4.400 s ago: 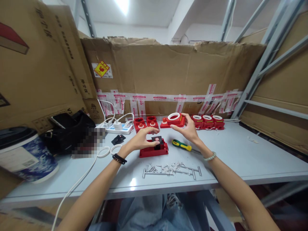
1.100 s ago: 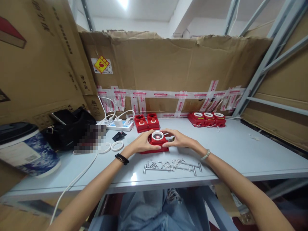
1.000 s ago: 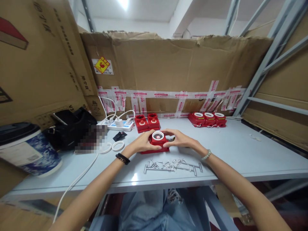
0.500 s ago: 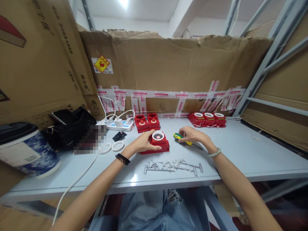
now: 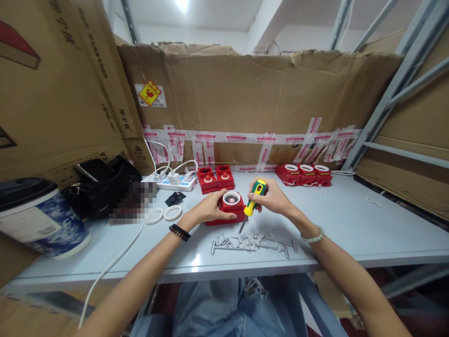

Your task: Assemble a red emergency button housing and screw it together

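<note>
A red box with a white ring on top sits mid-table. My left hand rests against its left side, fingers curled around the raised part. My right hand holds a green and yellow screwdriver upright, tip pointing down toward a scatter of long metal screws near the front edge.
Two red boxes stand behind, three more with white rings at the back right. White rings, a black part, a power strip, a black bag and a bucket lie left. Cardboard walls the table.
My right hand left the red box, reached right to the screwdriver lying on the table, picked it up and brought it upright beside the box. My left hand stayed on the box.
</note>
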`<action>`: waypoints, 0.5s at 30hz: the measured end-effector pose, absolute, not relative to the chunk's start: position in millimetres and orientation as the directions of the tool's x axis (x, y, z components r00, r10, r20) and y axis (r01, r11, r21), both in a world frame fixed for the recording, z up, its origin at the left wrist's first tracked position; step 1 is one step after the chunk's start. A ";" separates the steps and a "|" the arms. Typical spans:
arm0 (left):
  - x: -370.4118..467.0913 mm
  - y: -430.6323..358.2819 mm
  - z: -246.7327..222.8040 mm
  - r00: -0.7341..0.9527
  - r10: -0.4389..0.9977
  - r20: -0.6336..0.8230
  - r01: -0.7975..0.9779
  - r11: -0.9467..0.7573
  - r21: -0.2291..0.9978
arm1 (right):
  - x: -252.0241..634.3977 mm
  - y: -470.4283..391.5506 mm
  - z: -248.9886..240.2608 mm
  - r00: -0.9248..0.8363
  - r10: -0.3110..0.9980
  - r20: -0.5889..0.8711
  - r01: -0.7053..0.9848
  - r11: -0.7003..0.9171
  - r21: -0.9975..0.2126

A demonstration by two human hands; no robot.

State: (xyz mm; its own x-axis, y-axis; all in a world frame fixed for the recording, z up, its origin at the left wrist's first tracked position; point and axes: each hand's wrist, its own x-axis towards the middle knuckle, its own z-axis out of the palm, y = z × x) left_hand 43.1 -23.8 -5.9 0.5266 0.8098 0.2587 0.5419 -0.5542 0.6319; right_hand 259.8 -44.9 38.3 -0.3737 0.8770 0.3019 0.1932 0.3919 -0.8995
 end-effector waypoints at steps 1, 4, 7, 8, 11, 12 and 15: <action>43.1 -23.8 -6.0 0.527 0.810 0.258 0.542 -0.554 0.632 | 257.4 -44.6 35.9 -0.371 0.878 0.304 0.193 0.393 -0.899; 43.0 -23.4 -6.7 0.517 0.816 0.258 0.561 -0.551 0.618 | 254.4 -44.4 33.2 -0.387 0.881 0.274 0.216 0.375 -0.901; 43.2 -23.3 -6.7 0.507 0.821 0.261 0.575 -0.548 0.607 | 253.1 -45.5 33.0 -0.399 0.880 0.257 0.229 0.367 -0.902; 43.3 -23.4 -6.4 0.506 0.822 0.259 0.577 -0.547 0.606 | 252.9 -45.8 33.1 -0.397 0.880 0.261 0.223 0.368 -0.902; 43.8 -23.9 -4.9 0.504 0.827 0.248 0.580 -0.537 0.612 | 254.0 -45.8 34.9 -0.374 0.878 0.298 0.186 0.385 -0.904; 43.8 -24.1 -4.4 0.506 0.827 0.245 0.579 -0.536 0.615 | 255.3 -45.5 36.2 -0.364 0.877 0.315 0.171 0.395 -0.902; 43.7 -24.2 -4.0 0.520 0.819 0.243 0.566 -0.544 0.620 | 261.4 -44.0 41.7 -0.321 0.869 0.376 0.134 0.435 -0.891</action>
State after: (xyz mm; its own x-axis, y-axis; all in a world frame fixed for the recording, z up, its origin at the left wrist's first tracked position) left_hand 43.7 -24.2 -4.0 0.5200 0.8188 0.2431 0.5661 -0.5435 0.6198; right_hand 261.4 -44.0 41.7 -0.3206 0.8694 0.3759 0.1345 0.4346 -0.8905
